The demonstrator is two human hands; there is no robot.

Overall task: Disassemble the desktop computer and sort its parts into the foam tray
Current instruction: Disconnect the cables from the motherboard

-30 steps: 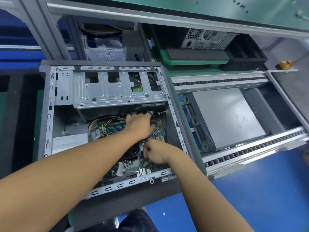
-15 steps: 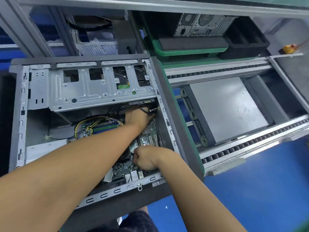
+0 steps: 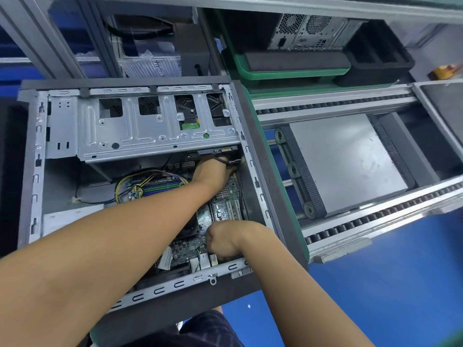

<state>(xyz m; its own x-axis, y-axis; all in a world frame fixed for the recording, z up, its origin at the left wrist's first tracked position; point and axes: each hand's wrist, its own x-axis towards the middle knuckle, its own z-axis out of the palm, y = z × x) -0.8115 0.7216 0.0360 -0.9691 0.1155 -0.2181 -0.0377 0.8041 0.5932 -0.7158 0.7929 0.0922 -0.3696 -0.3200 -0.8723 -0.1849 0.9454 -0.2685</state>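
Observation:
The open desktop case [image 3: 32, 171] lies on its side on dark foam [image 3: 175, 311]. Inside it I see the metal drive cage [image 3: 140, 136], the green motherboard [image 3: 225, 204] and a loop of yellow wires [image 3: 150, 175]. My left hand [image 3: 213, 171] reaches in just under the cage's right end, and its fingers grip a dark cable [image 3: 221, 159]. At the board's near edge my right hand [image 3: 225, 240] is curled into a fist pressed against the board. Its fingertips are hidden, so I cannot see anything in them.
A second computer [image 3: 308, 31] stands at the back in a green tray [image 3: 288, 73], next to a black foam tray [image 3: 375, 63]. To the right, a grey panel [image 3: 345, 161] lies between roller rails [image 3: 375, 219]. More dark foam [image 3: 12, 171] lies left of the case.
My left hand has moved from the middle of the motherboard up to the cable under the drive cage. My right hand has stayed at the board's near edge.

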